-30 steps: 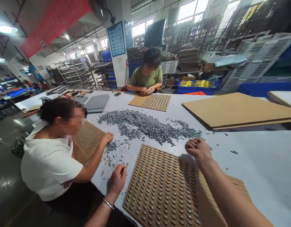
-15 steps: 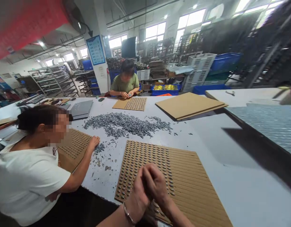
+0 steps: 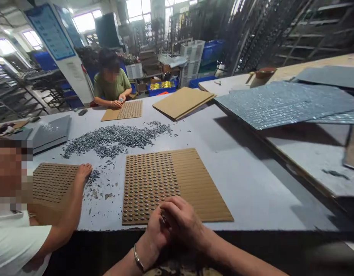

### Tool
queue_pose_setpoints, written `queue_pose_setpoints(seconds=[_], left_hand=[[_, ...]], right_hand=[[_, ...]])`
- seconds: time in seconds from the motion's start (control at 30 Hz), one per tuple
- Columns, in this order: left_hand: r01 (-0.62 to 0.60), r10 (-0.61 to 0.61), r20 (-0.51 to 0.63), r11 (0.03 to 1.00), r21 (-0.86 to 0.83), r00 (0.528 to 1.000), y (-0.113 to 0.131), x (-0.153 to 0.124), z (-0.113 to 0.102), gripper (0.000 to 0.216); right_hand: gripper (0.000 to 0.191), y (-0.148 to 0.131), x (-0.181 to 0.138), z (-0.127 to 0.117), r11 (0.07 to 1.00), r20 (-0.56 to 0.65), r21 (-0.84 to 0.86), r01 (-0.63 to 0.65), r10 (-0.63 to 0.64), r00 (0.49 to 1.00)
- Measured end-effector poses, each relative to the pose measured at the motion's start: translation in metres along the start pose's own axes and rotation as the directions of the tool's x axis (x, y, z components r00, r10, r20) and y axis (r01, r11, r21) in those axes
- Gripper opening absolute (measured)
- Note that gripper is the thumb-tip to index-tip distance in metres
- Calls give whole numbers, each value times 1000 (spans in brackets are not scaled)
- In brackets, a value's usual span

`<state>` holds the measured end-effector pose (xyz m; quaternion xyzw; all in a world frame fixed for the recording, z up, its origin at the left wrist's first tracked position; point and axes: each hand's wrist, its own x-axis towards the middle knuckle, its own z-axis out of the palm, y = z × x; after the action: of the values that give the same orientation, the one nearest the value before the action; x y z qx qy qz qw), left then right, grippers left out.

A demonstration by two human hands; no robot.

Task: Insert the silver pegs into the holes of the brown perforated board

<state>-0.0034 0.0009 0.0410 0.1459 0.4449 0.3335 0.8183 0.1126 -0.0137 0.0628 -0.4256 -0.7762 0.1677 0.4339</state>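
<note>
the head view shows the left hand (image 3: 155, 230) and the right hand (image 3: 184, 222) brought together at the near edge of a square brown cardboard tray with rows of small slots (image 3: 191, 184), which lies flat on the pale grey work table (image 3: 251, 180). the fingers of both hands are curled inward and pressed against one another; something small and dark is glimpsed between them, probably a few of the small dark grey oval metal pieces, but it cannot be told for certain what is gripped. a metal bracelet (image 3: 138, 258) is worn on the left wrist. the left part of the tray is seen filled with pieces, while the right part is bare. a loose heap of the same grey pieces (image 3: 116, 138) is spread beyond the tray, well apart from the hands.

the step in hand is judged to be the sorting of a small handful before it is set into the slots. the next move would call for single pieces to be seated, lengthwise, at the boundary between filled and bare columns.

at the left, a co-worker's hand (image 3: 83, 170) is rested beside a second slotted tray (image 3: 53, 184). across the table, a person in a green shirt (image 3: 112, 86) is seated at a third tray (image 3: 125, 110), with a stack of plain cardboard sheets (image 3: 182, 101) beside it
</note>
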Motion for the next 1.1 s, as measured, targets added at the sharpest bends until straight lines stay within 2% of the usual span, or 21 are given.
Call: queue_pose_setpoints(seconds=[0.1,0.17,0.27,0.43,0.53,0.67,0.8,0.93,1.1], left_hand=[[205,-205,4,979,-9,979,-6,-5,-1,44],[266,-267,4,963,37,964,-12,-10,-1,49],[227,-233,41,966,121,972,-19,-14,-2,53],[169,-182,51,967,190,982,-19,-10,-9,50],[142,-154,38,965,219,987,-16,-9,-13,46],[105,-126,59,954,280,990,-9,-13,-14,39],[83,-109,78,956,281,991,0,-16,-14,28],[110,-148,99,944,312,984,2,-16,-15,24],[98,-141,145,957,273,979,-1,-16,-18,24]], right_hand=[[10,-2,-16,-13,981,143,-172,-90,115,983],[9,-4,-28,-16,962,219,-240,-132,186,958],[5,-6,-39,-15,951,252,-244,-190,252,934],[6,-2,-41,-14,946,243,-11,-323,316,917],[7,-1,-38,-13,935,255,43,-352,330,909],[16,10,-39,-15,909,166,80,-408,392,905],[19,43,-44,-20,862,33,-13,-507,507,861],[18,71,-45,-27,822,33,-161,-546,558,829],[14,74,-37,-32,746,2,-193,-637,650,760]])
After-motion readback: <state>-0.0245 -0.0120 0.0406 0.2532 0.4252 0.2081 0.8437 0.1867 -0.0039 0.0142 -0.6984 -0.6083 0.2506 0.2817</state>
